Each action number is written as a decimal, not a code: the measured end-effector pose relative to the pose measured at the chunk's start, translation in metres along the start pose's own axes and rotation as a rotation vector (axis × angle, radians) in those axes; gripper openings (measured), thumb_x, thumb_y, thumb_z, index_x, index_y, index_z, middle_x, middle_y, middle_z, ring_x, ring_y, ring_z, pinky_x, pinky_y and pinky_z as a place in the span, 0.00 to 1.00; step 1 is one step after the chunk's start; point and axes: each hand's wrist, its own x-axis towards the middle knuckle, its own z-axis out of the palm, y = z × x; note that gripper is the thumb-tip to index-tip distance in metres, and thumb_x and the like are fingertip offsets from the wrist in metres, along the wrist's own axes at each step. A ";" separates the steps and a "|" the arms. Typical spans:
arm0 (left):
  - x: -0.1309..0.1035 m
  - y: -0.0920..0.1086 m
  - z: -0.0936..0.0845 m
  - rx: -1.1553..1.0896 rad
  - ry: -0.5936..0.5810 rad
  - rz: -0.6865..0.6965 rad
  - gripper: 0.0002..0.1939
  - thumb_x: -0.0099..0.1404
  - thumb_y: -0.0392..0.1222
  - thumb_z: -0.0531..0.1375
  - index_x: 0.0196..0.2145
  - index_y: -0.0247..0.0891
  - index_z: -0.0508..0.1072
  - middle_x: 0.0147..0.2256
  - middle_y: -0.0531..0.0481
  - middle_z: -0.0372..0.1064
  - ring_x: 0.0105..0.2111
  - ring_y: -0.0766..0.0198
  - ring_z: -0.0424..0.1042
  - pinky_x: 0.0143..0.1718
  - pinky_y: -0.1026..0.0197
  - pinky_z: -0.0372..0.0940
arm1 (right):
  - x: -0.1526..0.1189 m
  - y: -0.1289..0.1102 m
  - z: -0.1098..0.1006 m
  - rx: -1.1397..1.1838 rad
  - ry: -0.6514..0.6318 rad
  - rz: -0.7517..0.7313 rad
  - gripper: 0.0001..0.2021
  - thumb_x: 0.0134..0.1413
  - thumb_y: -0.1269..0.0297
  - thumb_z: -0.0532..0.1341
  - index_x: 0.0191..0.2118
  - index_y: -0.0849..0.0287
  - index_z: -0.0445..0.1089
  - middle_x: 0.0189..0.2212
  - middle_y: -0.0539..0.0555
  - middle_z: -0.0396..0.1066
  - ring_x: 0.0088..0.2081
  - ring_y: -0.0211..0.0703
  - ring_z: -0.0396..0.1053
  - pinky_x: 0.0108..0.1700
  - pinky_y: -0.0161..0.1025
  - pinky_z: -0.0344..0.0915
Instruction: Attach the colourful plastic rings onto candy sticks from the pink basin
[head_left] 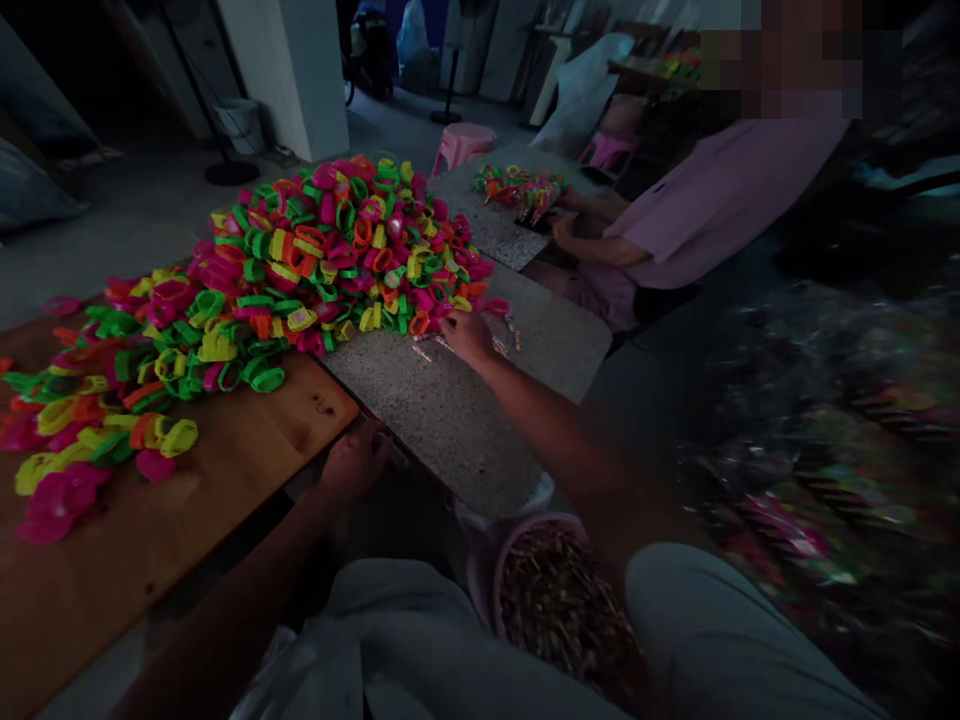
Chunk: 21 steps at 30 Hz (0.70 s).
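Note:
A large heap of pink, green, yellow and orange plastic pieces (330, 250) covers the far part of the grey speckled table (450, 430) and spreads left onto the wooden board (225, 450). My right hand (466, 335) reaches to the heap's near right edge, its fingertips close together at an orange and a pink piece; what they hold is too small to tell. Small striped sticks (502, 345) lie beside it. My left hand (358, 460) is at the gap between board and table, fingers curled, dark and blurred, near a small pale item (397, 455).
A pink tub (499, 560) of small sticks stands by my legs. Across at the right, a person in a pink shirt (705, 210) works at another pile (525, 190). Clear plastic bags (840, 470) with colourful contents lie at the right. A pink stool (469, 140) stands behind.

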 end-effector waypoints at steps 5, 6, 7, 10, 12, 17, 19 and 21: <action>-0.006 -0.002 -0.010 -0.062 0.003 0.055 0.12 0.73 0.42 0.60 0.52 0.40 0.76 0.40 0.47 0.82 0.39 0.59 0.81 0.42 0.60 0.71 | 0.009 -0.051 0.015 0.005 -0.070 0.173 0.19 0.71 0.56 0.57 0.47 0.65 0.82 0.45 0.67 0.81 0.47 0.51 0.78 0.46 0.37 0.67; -0.008 -0.002 -0.011 -0.082 0.012 0.063 0.12 0.73 0.41 0.60 0.51 0.40 0.76 0.39 0.47 0.82 0.38 0.59 0.81 0.42 0.60 0.70 | 0.009 -0.055 0.013 0.008 -0.072 0.185 0.18 0.70 0.59 0.57 0.46 0.66 0.82 0.45 0.67 0.82 0.47 0.50 0.78 0.45 0.36 0.67; -0.009 -0.003 -0.013 -0.109 0.022 0.070 0.11 0.73 0.41 0.59 0.51 0.40 0.76 0.38 0.48 0.81 0.38 0.60 0.81 0.41 0.61 0.70 | 0.008 -0.057 0.011 0.019 -0.066 0.178 0.17 0.69 0.61 0.57 0.46 0.65 0.82 0.44 0.65 0.82 0.47 0.49 0.78 0.44 0.35 0.66; -0.010 -0.004 -0.014 -0.227 0.056 0.081 0.10 0.72 0.41 0.60 0.48 0.40 0.77 0.35 0.50 0.80 0.35 0.62 0.79 0.39 0.61 0.70 | -0.006 -0.059 0.000 0.123 -0.080 0.048 0.14 0.66 0.61 0.59 0.41 0.62 0.81 0.38 0.58 0.82 0.40 0.43 0.77 0.38 0.32 0.63; -0.006 -0.005 -0.013 -0.316 0.092 0.083 0.10 0.72 0.42 0.59 0.48 0.39 0.77 0.34 0.51 0.78 0.33 0.62 0.77 0.38 0.62 0.70 | -0.023 -0.059 -0.008 0.256 -0.213 -0.065 0.12 0.63 0.60 0.62 0.35 0.62 0.80 0.29 0.53 0.79 0.33 0.40 0.73 0.32 0.31 0.60; 0.009 -0.007 -0.014 -0.386 0.239 0.230 0.20 0.73 0.39 0.58 0.61 0.39 0.71 0.44 0.46 0.76 0.40 0.62 0.76 0.49 0.57 0.73 | -0.066 -0.065 -0.025 0.558 -0.828 -0.169 0.10 0.57 0.60 0.64 0.30 0.61 0.75 0.19 0.46 0.67 0.20 0.33 0.62 0.23 0.31 0.55; 0.013 -0.008 -0.017 -0.359 0.255 0.371 0.23 0.73 0.39 0.59 0.64 0.42 0.69 0.56 0.41 0.72 0.50 0.59 0.75 0.56 0.53 0.71 | -0.077 -0.070 -0.028 0.634 -1.018 -0.203 0.09 0.55 0.61 0.64 0.29 0.60 0.74 0.18 0.45 0.67 0.20 0.33 0.62 0.22 0.31 0.56; 0.014 -0.007 -0.021 -0.347 0.206 0.491 0.24 0.73 0.40 0.61 0.66 0.45 0.69 0.62 0.39 0.67 0.59 0.55 0.72 0.61 0.50 0.69 | -0.085 -0.074 -0.027 0.674 -1.130 -0.227 0.08 0.53 0.62 0.64 0.29 0.61 0.75 0.18 0.45 0.66 0.20 0.33 0.62 0.22 0.30 0.57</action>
